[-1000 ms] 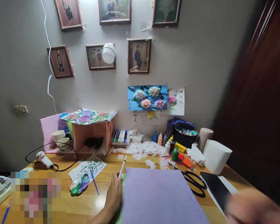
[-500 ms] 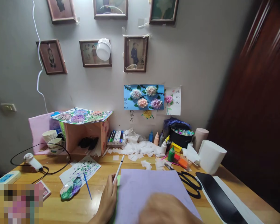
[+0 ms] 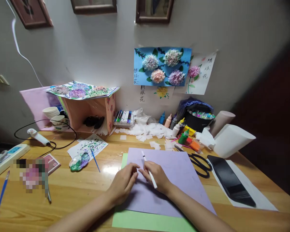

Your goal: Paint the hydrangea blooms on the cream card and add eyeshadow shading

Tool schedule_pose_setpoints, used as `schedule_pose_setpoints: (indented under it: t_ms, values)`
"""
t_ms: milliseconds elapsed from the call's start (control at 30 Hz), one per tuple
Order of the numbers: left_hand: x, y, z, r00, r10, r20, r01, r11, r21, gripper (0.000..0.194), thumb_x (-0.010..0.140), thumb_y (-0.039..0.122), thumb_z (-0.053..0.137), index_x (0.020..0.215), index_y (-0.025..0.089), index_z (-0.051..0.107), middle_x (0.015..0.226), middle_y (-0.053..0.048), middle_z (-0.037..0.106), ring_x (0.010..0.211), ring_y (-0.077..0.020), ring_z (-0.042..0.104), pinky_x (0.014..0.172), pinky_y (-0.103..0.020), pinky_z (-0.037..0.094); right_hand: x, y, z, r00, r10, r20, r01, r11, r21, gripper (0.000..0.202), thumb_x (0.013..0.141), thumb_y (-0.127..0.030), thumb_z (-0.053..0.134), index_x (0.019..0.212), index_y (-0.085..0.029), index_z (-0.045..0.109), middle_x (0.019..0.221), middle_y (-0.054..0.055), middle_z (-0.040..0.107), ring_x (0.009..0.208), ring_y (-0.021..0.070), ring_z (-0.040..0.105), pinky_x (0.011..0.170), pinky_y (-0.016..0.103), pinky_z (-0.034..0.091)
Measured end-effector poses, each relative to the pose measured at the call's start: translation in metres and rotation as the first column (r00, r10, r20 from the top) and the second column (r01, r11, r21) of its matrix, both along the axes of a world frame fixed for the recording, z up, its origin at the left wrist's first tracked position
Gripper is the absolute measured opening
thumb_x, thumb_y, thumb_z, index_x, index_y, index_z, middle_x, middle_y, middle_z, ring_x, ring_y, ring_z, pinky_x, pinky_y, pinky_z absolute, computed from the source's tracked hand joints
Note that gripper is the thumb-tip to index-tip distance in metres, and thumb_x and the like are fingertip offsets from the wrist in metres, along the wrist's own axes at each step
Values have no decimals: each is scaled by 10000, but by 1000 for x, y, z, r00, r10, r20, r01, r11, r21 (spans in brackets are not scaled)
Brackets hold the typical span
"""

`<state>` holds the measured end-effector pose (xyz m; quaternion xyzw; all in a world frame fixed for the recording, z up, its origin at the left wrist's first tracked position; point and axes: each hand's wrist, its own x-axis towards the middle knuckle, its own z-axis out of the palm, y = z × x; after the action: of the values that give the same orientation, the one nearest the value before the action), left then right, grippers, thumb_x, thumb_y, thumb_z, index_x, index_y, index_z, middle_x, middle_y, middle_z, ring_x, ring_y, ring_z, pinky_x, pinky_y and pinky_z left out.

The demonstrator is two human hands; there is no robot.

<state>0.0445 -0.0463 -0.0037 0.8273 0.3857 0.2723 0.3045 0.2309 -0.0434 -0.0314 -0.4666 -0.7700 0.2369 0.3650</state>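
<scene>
My right hand (image 3: 157, 178) is closed around a slim white pen (image 3: 150, 175) with a dark band near its upper end, held slanted over a sheet of purple paper (image 3: 181, 180). Close beside it, fingertips nearly meeting those of the right, is my left hand (image 3: 124, 180). Its fingers are loosely bent and apart, with nothing seen in them, and it rests at the purple sheet's left side. A green sheet (image 3: 145, 221) lies beneath the purple one and shows along the left and front edges.
Black-handled scissors (image 3: 200, 164) and a dark phone-like slab (image 3: 230, 180) lie to the right. Paint bottles (image 3: 183, 137) and white paper scraps (image 3: 147, 130) line the back. At left are a paint palette (image 3: 79, 161), brushes and a power strip (image 3: 11, 159).
The pen has gone from my left hand to my right. My right hand, blurred before, is now steady over the purple paper. The view has tilted downward.
</scene>
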Motion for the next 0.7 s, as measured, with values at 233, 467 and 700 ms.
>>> schedule_pose_setpoints:
  t_ms: [233,467,700]
  values:
    - [-4,25,-18,929,358,92,-349,932,-100,282,894,266,400,1155,161,423,1151,-129,513,1086,-212,494,952,-416,378,4,-20,6,890,5,-455,-184,919,-348,507,943,-465,110,848,-184,521,462,-34,483,409,105,406,454,226,320]
    - [-3,17,-6,991,72,-115,-47,976,212,238,892,354,463,1064,206,534,1039,-61,580,985,-200,501,858,-365,367,6,-13,8,733,-42,-679,-365,818,-445,219,868,-395,473,912,-186,519,716,28,632,639,140,550,633,273,397]
    - [3,8,-2,883,-101,-459,282,895,345,350,931,384,336,778,163,561,781,-52,615,758,-182,506,696,-317,334,18,-11,14,715,121,-689,-574,664,-479,146,857,-299,464,838,-168,526,612,-19,520,574,111,457,597,257,332]
